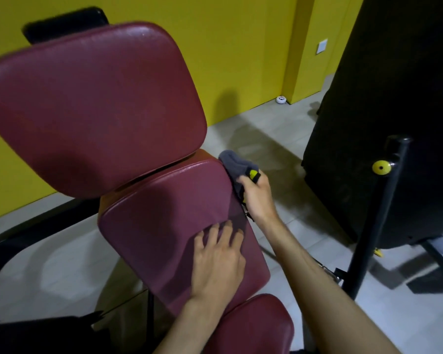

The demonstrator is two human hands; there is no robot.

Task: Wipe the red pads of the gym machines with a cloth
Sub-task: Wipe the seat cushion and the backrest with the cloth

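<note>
While the left hand [216, 261] is laid flat, fingers spread, on the middle pad [164, 213] of 3 red ones, the grey cloth [234, 163] is gripped by the right hand [257, 198]; it is held at that pad's upper right edge.

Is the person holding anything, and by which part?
The right hand grips a bunched grey cloth by its near end. The left hand lies flat on the middle red pad, holding nothing.

One head-worn wide-angle camera looked forward and steeply down at close range. The lower red back pad [169, 226] filled the centre; yellow wall [241, 60] lay at 12 o'clock, black machine housing [381, 111] at 3 o'clock.
</note>
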